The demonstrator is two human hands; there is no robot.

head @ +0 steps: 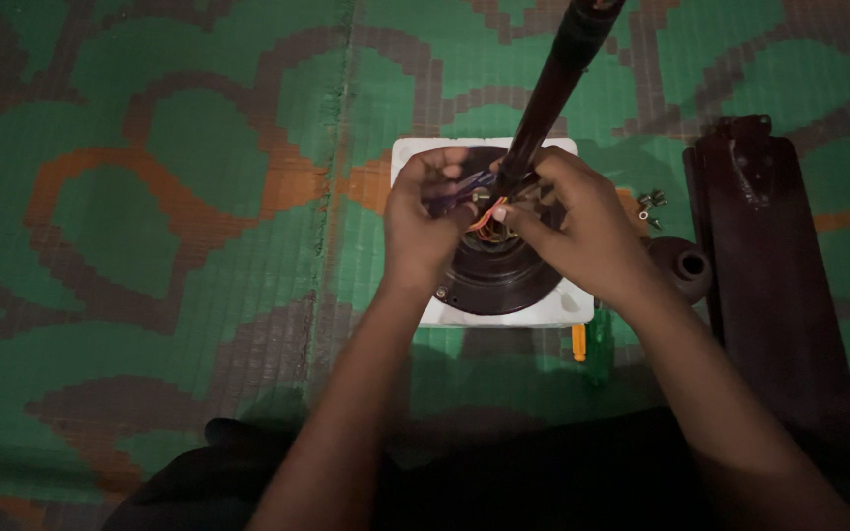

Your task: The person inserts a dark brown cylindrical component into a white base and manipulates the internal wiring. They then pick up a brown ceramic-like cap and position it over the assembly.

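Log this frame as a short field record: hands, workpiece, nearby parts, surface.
left hand: fingers at the wires, top of the motor
right hand: fingers pinching the orange wires by the rod's base
workpiece: round dark fan motor on a white foam block; dark rod rising from its centre
nearby: dark fan blade and cup-shaped cover to the right; small screws; screwdriver
surface: green patterned mat

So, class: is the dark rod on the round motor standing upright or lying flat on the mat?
Upright: the rod rises from the motor towards the camera, between both hands.
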